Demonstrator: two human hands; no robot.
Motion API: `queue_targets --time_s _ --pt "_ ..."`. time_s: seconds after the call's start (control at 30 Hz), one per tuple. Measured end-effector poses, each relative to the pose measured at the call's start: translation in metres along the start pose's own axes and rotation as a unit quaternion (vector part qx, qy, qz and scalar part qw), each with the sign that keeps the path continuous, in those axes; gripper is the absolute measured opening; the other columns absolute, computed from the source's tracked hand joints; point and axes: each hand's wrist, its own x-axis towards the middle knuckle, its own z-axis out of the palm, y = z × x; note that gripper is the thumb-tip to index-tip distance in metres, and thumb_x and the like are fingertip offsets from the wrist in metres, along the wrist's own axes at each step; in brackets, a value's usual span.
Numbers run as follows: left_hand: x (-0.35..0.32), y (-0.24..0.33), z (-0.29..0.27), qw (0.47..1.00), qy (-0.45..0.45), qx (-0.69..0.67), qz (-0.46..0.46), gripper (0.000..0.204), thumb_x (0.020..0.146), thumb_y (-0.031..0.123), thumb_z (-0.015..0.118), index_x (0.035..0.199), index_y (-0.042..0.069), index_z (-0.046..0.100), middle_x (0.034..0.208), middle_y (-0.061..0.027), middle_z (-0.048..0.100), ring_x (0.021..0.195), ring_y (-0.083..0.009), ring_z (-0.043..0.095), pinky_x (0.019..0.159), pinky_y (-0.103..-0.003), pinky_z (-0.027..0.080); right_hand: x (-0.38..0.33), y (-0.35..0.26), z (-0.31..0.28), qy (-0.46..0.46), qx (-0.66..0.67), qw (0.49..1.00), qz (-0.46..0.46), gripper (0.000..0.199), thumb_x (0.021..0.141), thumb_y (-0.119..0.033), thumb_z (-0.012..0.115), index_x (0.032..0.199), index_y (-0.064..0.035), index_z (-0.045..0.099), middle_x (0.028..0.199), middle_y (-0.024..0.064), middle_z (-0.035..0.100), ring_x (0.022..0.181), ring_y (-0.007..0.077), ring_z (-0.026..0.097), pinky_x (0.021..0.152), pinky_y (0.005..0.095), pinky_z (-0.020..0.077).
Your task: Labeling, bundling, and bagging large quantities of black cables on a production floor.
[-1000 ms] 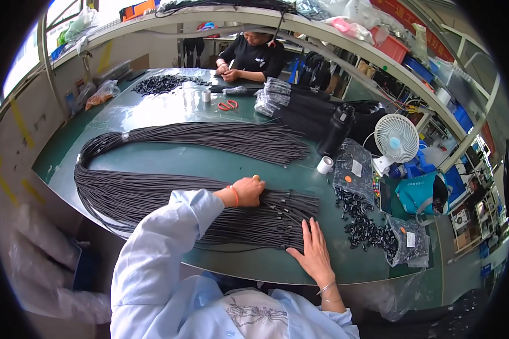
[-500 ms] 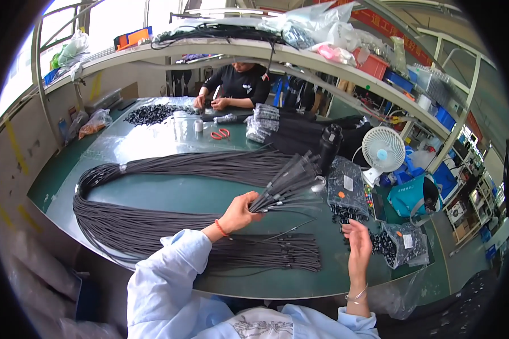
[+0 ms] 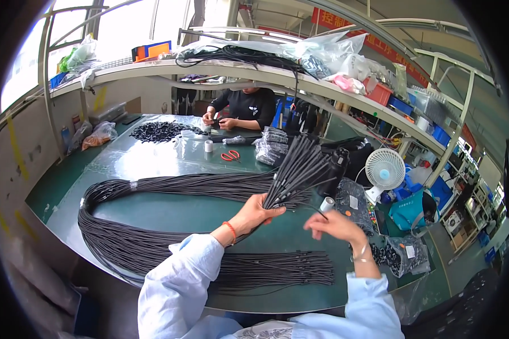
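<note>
Gripping a fanned bunch of black cables [image 3: 297,172] at centre frame, the left hand [image 3: 258,212] has its fingers clenched around the bunch's lower end, so the stiff, straight cable ends splay upward and to the right like a broom head. The right hand [image 3: 333,225], just right of centre, pinches a single thin strand [image 3: 315,210] between thumb and forefinger, its other fingers loosely curled. Judging by the layout, the sorting looks only partly done: one flat row of cable ends [image 3: 277,270] lies combed out side by side at lower centre, while a long, thick looped bundle [image 3: 152,186] sweeps across the left half of the glossy green worktop [image 3: 169,214], seemingly untouched. The cables look matte, rubbery and uniform in thickness. A white roll of tape [image 3: 327,203] stands just beside the raised bunch, clear bags of small black parts [image 3: 401,254] sit at lower right, and a small white fan [image 3: 384,168] stands at right. At the far end, upper centre, another person [image 3: 240,107] in dark clothing works near red-handled scissors [image 3: 230,155]
</note>
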Motion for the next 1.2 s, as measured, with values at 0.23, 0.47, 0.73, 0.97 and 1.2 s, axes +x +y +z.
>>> queue_targets --time_s 0.23,0.47,0.73,0.97,1.2 --pt "0.007 -0.006 0.013 0.997 -0.051 -0.053 -0.026 0.024 0.082 0.019 0.080 0.090 0.004 0.064 0.070 0.0018 0.059 0.054 -0.0051 0.049 0.050 -0.021 0.041 -0.046 0.044 0.014 0.192 0.087 0.977 -0.036 0.051 0.091 -0.021 0.066 0.134 -0.0007 0.048 0.119 0.0130 0.063 0.107 0.0203 0.063 0.092 0.0341 0.0512" --pt "-0.016 0.033 0.003 0.995 -0.081 -0.037 -0.033 0.034 0.078 0.019 0.083 0.099 0.002 0.063 0.072 0.0022 0.060 0.060 -0.0065 0.056 0.055 -0.020 0.046 0.085 -0.103 0.058 0.081 0.421 0.852 -0.300 0.077 0.079 -0.017 0.076 0.144 -0.0064 0.036 0.126 0.0159 0.057 0.116 0.0265 0.061 0.098 0.0382 0.0502" --pt "-0.061 0.029 -0.093 0.969 0.065 0.125 0.202 0.044 0.090 0.031 0.070 0.116 0.000 0.051 0.077 -0.0012 0.062 0.057 -0.0060 0.055 0.052 -0.021 0.044 0.148 -0.219 0.025 0.140 0.460 0.801 -0.357 0.052 0.083 -0.024 0.075 0.127 -0.0047 0.054 0.110 0.0116 0.066 0.109 0.0225 0.063 0.094 0.0373 0.0512" --pt "-0.079 0.054 -0.107 0.983 0.155 0.008 0.099 0.030 0.098 0.033 0.059 0.090 0.005 0.055 0.064 -0.0011 0.056 0.050 -0.0073 0.049 0.045 -0.022 0.037 0.167 -0.251 0.035 -0.097 0.379 0.817 -0.425 0.053 0.084 -0.035 0.075 0.123 -0.0039 0.056 0.112 0.0081 0.066 0.107 0.0208 0.063 0.096 0.0400 0.0494" --pt "-0.070 0.046 -0.105 0.965 0.233 -0.047 0.114 0.034 0.096 0.033 0.062 0.077 0.006 0.055 0.056 -0.0003 0.051 0.042 -0.0079 0.044 0.039 -0.024 0.032 0.161 -0.268 0.030 -0.012 0.337 0.851 -0.403 0.065 0.083 -0.037 0.075 0.134 -0.0061 0.050 0.125 0.0129 0.061 0.110 0.0244 0.062 0.100 0.0412 0.0492"
